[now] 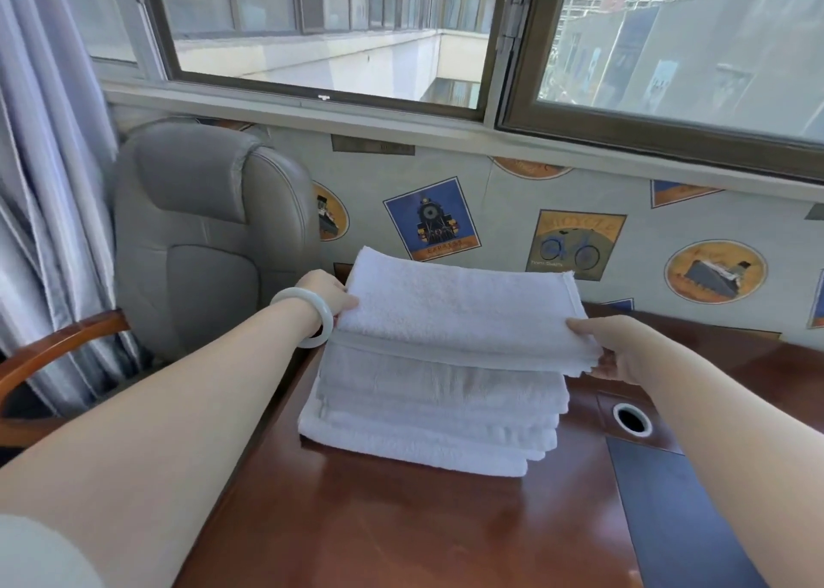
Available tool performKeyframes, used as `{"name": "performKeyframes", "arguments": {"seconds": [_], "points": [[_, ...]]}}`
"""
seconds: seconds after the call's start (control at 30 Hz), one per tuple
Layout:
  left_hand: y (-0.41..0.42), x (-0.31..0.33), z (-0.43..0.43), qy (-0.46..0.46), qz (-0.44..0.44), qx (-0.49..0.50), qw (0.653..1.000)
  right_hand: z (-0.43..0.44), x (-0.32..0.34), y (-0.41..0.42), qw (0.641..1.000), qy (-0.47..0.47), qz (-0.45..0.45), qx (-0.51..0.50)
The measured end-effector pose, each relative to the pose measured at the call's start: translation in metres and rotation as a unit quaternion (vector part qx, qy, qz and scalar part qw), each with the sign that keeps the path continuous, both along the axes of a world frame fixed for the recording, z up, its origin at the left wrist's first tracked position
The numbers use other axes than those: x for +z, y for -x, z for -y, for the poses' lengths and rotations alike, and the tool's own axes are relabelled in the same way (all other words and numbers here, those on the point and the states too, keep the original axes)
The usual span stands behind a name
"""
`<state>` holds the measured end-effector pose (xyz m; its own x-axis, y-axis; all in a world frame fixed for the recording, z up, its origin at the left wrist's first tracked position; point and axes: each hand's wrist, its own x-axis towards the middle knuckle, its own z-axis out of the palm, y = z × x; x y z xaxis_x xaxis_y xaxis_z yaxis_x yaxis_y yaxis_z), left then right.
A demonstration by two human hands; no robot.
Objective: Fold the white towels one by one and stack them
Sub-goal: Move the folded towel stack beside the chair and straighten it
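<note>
A folded white towel (455, 311) is held flat over a stack of folded white towels (428, 422), which sits on the brown wooden desk (401, 520) against its left edge and toward the far side, near the wall. The left hand (327, 295) grips the towel's left edge, thumb on top and the other fingers hidden under the cloth; a pale bangle (312, 315) circles that wrist. The right hand (624, 351) pinches the towel's near right corner, thumb lying on the top face and fingers curled beneath. The held towel reaches further right than the stack below, so its right end overhangs the desk surface. Whether it already rests on the stack or is just above it cannot be told, as its near edge hides the gap. The towels in the stack are not quite flush: their near edges step back from the bottom one upward. To the right of the stack, near the right hand, a round cable hole (632, 418) with a light rim is set into the desk, and a dark inlaid panel (669, 498) runs from it toward the near edge. Beyond the left edge of the desk stands a grey padded chair (209, 230) with a wooden armrest, beside a pale curtain (40, 186). The wall behind the desk carries printed pictures, one of them a train (432, 222), under a window (330, 30).
</note>
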<state>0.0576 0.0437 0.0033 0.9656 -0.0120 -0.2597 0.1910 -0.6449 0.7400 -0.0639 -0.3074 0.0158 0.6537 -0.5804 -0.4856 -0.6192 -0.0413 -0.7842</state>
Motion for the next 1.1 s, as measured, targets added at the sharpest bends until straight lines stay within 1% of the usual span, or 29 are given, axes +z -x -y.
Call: {"name": "performKeyframes", "arguments": {"seconds": [0.1,0.23,0.33,0.5,0.67,0.8,0.9,0.97,1.1], "points": [[0.000,0.004,-0.004,0.017,-0.054,0.008,0.998,-0.001,-0.004,-0.001,1.000,0.001,-0.012,0.003],[0.001,0.015,-0.011,0.077,-0.136,0.014,0.988,0.001,-0.011,-0.004,1.000,0.027,0.001,0.003],[0.000,0.021,-0.018,0.089,-0.156,0.004,0.984,0.003,-0.019,-0.005,1.000,0.005,0.011,0.003],[-0.001,0.018,-0.018,0.065,-0.155,-0.017,0.986,-0.007,-0.021,-0.008,0.999,-0.012,0.031,0.000],[-0.008,0.008,-0.014,0.056,-0.123,-0.010,0.991,-0.009,-0.022,-0.007,0.999,-0.022,0.042,-0.017],[-0.014,0.009,-0.012,0.041,-0.086,0.017,0.995,-0.006,-0.024,-0.011,0.998,0.014,0.055,-0.022],[-0.011,0.001,-0.013,0.023,-0.094,0.021,0.995,-0.005,-0.026,-0.012,0.998,0.032,0.056,-0.022],[-0.008,-0.007,-0.014,0.028,-0.108,0.019,0.994,-0.004,-0.028,-0.012,0.999,0.015,0.045,-0.021],[-0.006,-0.006,-0.013,0.052,-0.112,0.020,0.992,0.002,-0.032,-0.007,0.998,-0.050,0.040,-0.012]]}}
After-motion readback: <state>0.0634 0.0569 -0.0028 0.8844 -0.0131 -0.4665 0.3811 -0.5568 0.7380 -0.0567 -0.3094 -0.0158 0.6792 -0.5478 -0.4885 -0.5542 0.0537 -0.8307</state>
